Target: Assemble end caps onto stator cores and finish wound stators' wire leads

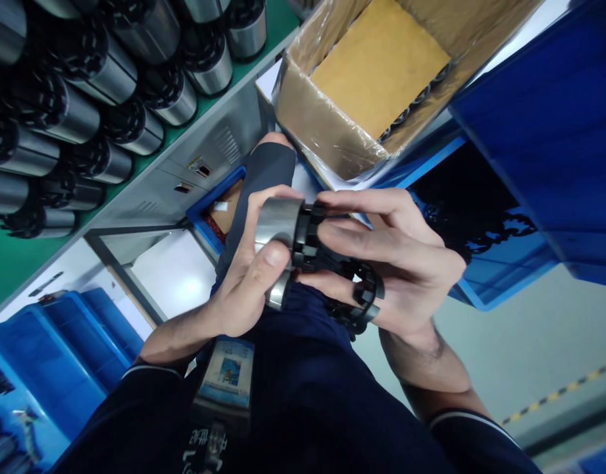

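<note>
While both hands meet over my lap, I see the left hand [243,283] wrapped around a metal cylinder [277,227], its thumb pressed across the near face and its fingers curled over the far side, so that hand is closed firmly on the part. At the cylinder's right end, just past my left fingertips, a black ring [310,237] with square notches sits against the metal. My right hand [396,263] pinches that ring, index finger laid along its top and the thumb coming in from below, closed on it. More black rings [364,296] hang lower down, threaded on the right hand's lower fingers near the palm, touching the skin; I cannot tell how many. Beyond the fingertips, a cardboard box [322,125] lined with clear film stands open, a brown sheet lying inside it. To the right of my right knuckles lies a blue bin [505,276] with dark parts in it, too dim to make out. Well past my left wrist, rows of cylinders [85,99] with black ends lie packed on a green surface [16,263]. Below the left forearm I see another blue crate [60,355], and a badge [226,372] hangs on the dark clothing beneath both hands.
</note>
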Action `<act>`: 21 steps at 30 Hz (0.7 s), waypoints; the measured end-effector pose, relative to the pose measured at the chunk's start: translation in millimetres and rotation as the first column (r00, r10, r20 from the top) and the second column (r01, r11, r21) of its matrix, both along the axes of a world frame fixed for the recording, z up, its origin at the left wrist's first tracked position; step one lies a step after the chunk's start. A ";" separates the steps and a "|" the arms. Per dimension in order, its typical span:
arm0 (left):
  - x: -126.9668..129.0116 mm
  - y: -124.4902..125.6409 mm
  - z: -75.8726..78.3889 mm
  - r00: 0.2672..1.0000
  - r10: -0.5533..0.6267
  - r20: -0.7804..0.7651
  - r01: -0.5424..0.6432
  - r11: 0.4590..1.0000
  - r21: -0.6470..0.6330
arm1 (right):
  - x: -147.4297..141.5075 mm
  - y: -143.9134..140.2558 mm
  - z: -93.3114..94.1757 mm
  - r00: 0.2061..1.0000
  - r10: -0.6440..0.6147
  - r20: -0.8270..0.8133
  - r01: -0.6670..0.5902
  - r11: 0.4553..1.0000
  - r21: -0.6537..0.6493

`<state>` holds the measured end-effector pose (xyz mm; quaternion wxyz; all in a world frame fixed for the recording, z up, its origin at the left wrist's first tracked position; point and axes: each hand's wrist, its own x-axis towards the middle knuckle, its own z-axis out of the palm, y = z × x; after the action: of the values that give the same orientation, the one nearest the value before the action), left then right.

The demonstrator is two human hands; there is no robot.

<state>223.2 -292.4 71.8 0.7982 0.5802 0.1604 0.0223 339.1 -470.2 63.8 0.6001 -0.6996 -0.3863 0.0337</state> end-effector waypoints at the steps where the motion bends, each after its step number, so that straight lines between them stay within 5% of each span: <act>1: -0.7 0.6 -0.3 1.000 0.002 0.027 -0.001 1.000 -0.010 | -0.7 -0.4 -1.9 1.000 0.010 0.002 -0.010 1.000 -0.011; 5: -2.6 1.4 -1.7 0.999 -0.027 0.037 0.028 1.000 -0.015 | -4.1 5.2 -11.8 1.000 0.019 -0.021 -0.019 1.000 0.023; 8: 5.3 -3.9 -3.4 0.994 0.105 0.006 -0.105 0.994 -0.025 | -1.7 14.5 -12.4 0.999 0.039 0.012 -0.040 0.993 0.109; 11: 22.3 -10.2 -2.7 0.958 0.270 -0.093 -0.281 0.951 -0.129 | 7.3 15.1 -1.7 0.999 0.041 0.034 -0.040 0.999 -0.030; 15: 42.8 -7.3 7.0 0.951 0.186 -0.247 -0.258 0.917 -0.303 | 20.9 -6.0 12.9 0.997 -0.081 -0.008 0.076 0.966 -0.246; 21: 48.7 -1.5 11.4 0.947 0.273 -0.167 -0.310 0.912 -0.269 | 15.2 -28.8 11.7 0.981 0.072 -0.180 -0.115 0.964 -0.241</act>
<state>271.9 -294.0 83.2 0.8508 0.4259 0.2969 0.0808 354.3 -499.0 75.5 0.5355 -0.7451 -0.3592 0.1701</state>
